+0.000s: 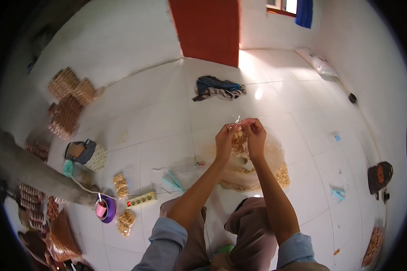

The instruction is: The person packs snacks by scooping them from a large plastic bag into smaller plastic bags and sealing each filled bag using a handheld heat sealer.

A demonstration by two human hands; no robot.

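Note:
Both hands are raised at the middle of the view, close together at the top of a small clear bag of light brown pieces [239, 143]. My left hand [224, 137] pinches the bag's top from the left, with a thin white strip sticking up beside its fingertips. On the other side my right hand [255, 133] pinches the same bag top. Below them a large clear plastic bag [271, 151] of similar pieces lies open on the floor, with a round pale object [239, 161] in it.
Stacked packets [68, 113] stand at the left wall. Nearer are a power strip [141, 199], filled bags [125, 222], a pink cup [101, 208] on a purple dish and blue strips [172, 181]. Dark cloth [218, 87] lies ahead; a cap [380, 177] is at right.

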